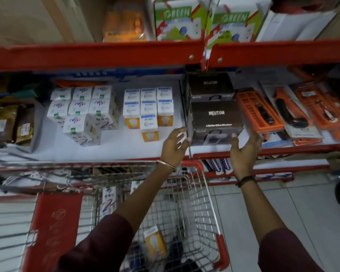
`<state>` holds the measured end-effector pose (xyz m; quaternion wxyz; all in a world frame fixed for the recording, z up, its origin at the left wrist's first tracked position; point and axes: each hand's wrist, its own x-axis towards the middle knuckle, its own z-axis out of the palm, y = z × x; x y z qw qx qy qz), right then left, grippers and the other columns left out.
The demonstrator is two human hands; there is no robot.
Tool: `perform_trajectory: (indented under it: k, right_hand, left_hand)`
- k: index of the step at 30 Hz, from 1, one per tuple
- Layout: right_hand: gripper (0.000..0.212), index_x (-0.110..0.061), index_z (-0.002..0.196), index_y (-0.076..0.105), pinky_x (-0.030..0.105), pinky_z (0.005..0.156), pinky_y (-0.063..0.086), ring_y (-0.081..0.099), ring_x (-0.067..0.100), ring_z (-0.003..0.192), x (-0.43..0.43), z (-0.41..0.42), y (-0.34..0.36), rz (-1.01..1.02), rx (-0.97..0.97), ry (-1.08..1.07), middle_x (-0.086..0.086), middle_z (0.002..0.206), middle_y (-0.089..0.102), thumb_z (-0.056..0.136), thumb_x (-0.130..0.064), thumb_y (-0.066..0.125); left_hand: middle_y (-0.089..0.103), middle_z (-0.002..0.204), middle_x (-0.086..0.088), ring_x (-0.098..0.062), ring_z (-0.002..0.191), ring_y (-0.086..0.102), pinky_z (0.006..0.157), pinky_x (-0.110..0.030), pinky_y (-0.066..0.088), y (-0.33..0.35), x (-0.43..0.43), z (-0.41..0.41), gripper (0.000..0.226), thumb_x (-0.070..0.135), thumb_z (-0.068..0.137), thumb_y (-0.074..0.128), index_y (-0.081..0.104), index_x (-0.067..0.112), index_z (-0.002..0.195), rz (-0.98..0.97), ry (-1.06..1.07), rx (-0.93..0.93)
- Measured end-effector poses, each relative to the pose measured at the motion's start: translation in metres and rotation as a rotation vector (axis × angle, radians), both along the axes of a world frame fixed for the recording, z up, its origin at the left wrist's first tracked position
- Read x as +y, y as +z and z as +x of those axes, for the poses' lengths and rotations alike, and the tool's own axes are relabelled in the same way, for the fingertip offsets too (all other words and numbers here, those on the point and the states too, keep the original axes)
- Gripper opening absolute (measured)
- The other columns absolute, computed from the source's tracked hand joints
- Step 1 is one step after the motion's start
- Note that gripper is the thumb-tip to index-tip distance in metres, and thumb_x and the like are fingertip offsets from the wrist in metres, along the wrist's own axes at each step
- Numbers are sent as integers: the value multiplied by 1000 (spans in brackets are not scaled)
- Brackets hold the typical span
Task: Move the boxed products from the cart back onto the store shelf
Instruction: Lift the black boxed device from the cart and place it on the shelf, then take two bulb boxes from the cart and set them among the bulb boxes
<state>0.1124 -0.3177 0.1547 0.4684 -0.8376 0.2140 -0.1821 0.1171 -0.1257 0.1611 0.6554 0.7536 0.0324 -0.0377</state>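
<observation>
A black Neuton box (216, 118) rests at the front of the middle shelf (116, 150), with a second black box (209, 86) behind it. My right hand (243, 154) cups its lower right corner, thumb on the front face and fingers along the side. At the box's left edge my left hand (174, 144) has its fingers spread, the tips just touching. Below, the red wire cart (210, 195) holds a yellow bulb box (154, 242) and a white patterned box (108, 199).
White patterned boxes (82, 108) and bulb boxes (148, 110) stand in rows left of the black ones. Orange tool packs (283, 110) lie right of them. Green-and-white boxes (180, 18) fill the upper shelf. Brown packets (10, 124) sit at far left.
</observation>
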Motion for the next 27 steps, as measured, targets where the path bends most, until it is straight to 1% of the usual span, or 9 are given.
perform_trajectory:
  k: [2,5,7,9,12,15,19,22,27]
  right_hand:
    - [48,-6,134,43,30,100,38,40,29,129,23,-33,-3,-35,-23,33,18,140,41,92,-25,55]
    - [41,-10,129,50,32,96,44,48,27,120,62,-82,-28,-59,46,198,16,133,49,91,-22,56]
    - [39,-11,128,52,28,90,48,52,23,113,89,-112,-53,-78,160,314,12,130,52,91,-19,57]
    - [36,-10,126,55,23,88,46,53,23,113,113,-136,-80,-66,321,429,11,132,53,90,-15,57]
    - [36,-9,127,52,37,94,48,52,29,119,145,-162,-122,-89,579,568,12,135,52,93,-19,54]
    - [42,-8,133,47,46,99,45,49,33,124,169,-172,-157,-81,766,664,15,139,48,94,-21,52]
    - [52,-10,139,39,44,101,43,46,35,126,190,-183,-199,-133,981,772,17,142,43,92,-26,54]
    - [72,-14,146,29,47,102,42,42,38,129,198,-191,-225,-135,1151,801,19,149,33,86,-36,62]
    - [93,-21,148,16,49,104,35,34,39,134,214,-201,-249,-443,1210,881,18,154,19,75,-45,69]
  left_hand:
    - [61,110,-5,-3,95,60,72,-5,48,3,22,-29,29,11,89,57,54,3,117,38,7,-62]
    - [66,101,-2,-1,86,64,74,-18,54,-15,58,-73,27,20,87,58,57,6,110,110,16,-37]
    - [67,97,-5,-12,87,65,73,-23,52,-36,79,-99,29,22,87,60,58,7,110,172,2,99]
    - [67,96,-10,-21,88,64,73,-17,47,-62,98,-122,25,17,88,59,58,5,110,269,-39,271]
    - [68,104,-12,-27,95,64,81,-22,48,-112,127,-152,26,20,87,59,60,8,110,349,-68,474]
    - [69,106,-18,-32,98,65,87,-39,52,-156,153,-178,33,29,84,62,60,7,107,394,-80,575]
    - [64,114,-19,-33,105,60,91,-39,49,-202,178,-203,36,29,83,64,60,4,109,493,-82,624]
    - [54,122,-21,-38,111,52,90,-48,49,-226,189,-215,55,45,76,55,56,7,116,615,-60,613]
    - [26,144,-21,-42,128,33,95,-55,47,-258,197,-220,64,32,78,66,36,19,134,732,-30,733]
